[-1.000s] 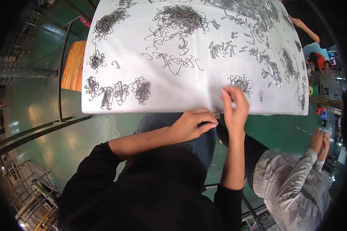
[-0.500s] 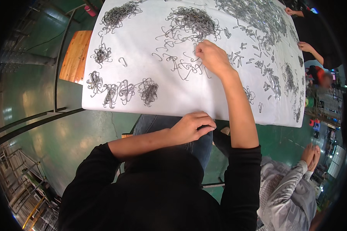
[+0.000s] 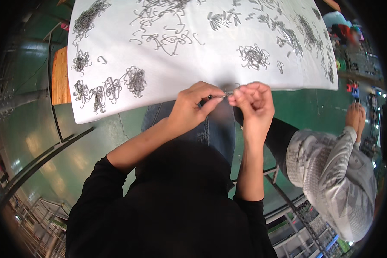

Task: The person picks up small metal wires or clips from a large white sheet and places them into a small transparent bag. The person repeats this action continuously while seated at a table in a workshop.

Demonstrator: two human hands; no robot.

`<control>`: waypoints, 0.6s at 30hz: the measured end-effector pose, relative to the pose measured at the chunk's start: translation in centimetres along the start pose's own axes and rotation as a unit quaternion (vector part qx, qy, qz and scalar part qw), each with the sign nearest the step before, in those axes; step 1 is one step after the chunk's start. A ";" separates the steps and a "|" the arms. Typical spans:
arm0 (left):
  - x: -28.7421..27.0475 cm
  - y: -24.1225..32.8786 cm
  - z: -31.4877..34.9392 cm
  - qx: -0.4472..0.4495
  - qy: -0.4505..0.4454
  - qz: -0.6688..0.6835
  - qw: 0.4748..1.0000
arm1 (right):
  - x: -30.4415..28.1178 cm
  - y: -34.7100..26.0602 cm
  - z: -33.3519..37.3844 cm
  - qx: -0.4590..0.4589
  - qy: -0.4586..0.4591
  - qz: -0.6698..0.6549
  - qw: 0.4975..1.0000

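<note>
Over the near edge of the white table, my two hands meet, fingertips almost touching. My left hand pinches a small dark metal piece between thumb and fingers. Opposite it, my right hand is closed on a thin metal hook, which bridges the small gap between the fingertips. Fingers hide most of both pieces. Beyond my hands, loose wire hooks lie scattered, with a round heap of hooks to the right.
Small hook piles line the table's near left, and a larger heap lies farther back. Short metal pieces spread over the right side. A wooden board adjoins the left edge. Another person in grey sits at right.
My right hand has come back from the scattered hooks to meet my left hand at the table edge. My left hand now pinches a piece. The view has shifted.
</note>
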State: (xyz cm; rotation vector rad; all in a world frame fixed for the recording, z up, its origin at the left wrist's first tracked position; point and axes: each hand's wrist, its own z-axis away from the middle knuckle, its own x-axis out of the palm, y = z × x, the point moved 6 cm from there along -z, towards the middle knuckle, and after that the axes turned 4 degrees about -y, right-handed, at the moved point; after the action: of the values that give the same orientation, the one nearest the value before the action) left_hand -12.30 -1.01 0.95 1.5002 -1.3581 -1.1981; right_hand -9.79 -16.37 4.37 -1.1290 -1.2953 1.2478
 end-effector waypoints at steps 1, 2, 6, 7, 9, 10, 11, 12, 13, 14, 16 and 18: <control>0.1 0.3 -0.1 0.004 0.004 -0.001 1.000 | -0.1 -0.2 1.2 0.005 0.027 -0.003 1.000; 0.2 0.6 -0.1 0.007 0.008 -0.002 1.000 | -0.1 -0.5 2.0 -0.001 0.040 -0.020 0.999; 0.5 1.2 -0.5 -0.004 -0.006 -0.029 1.000 | -0.5 -1.3 3.1 -0.015 0.067 -0.052 0.996; 0.6 1.4 -0.5 -0.001 -0.008 -0.029 1.000 | -0.5 -1.2 3.0 -0.009 0.060 -0.054 0.997; 0.9 1.6 -0.5 0.000 -0.011 -0.032 0.999 | -0.6 -1.1 2.8 -0.010 0.058 -0.046 0.997; 1.0 1.7 -0.6 0.007 -0.011 -0.031 0.999 | -0.6 -1.0 2.8 -0.014 0.061 -0.035 0.997; 1.1 1.7 -0.6 0.013 -0.012 -0.032 0.999 | -0.6 -0.9 2.8 -0.019 0.064 -0.025 0.997; 1.2 1.7 -0.6 0.018 -0.011 -0.034 0.999 | -0.7 -0.9 3.0 -0.032 0.072 -0.017 0.997; 1.4 1.8 -0.6 0.027 -0.010 -0.023 0.999 | -0.6 -0.9 3.1 -0.045 0.079 -0.009 0.996; 1.5 1.8 -0.5 0.035 -0.008 -0.013 0.999 | -0.6 -0.9 3.2 -0.059 0.086 -0.003 0.995; 1.5 1.8 -0.8 0.064 -0.020 -0.015 0.998 | -0.4 -1.3 3.5 -0.105 0.086 0.044 0.990; 1.2 1.9 -1.3 0.106 -0.048 -0.038 0.993 | -0.4 -1.5 3.8 -0.138 0.091 0.068 0.984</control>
State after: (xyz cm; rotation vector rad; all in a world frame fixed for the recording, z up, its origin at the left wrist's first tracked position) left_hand -11.53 -2.48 2.90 1.6732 -1.5445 -1.2161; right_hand -13.51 -17.23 5.84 -1.5145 -1.2962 1.0538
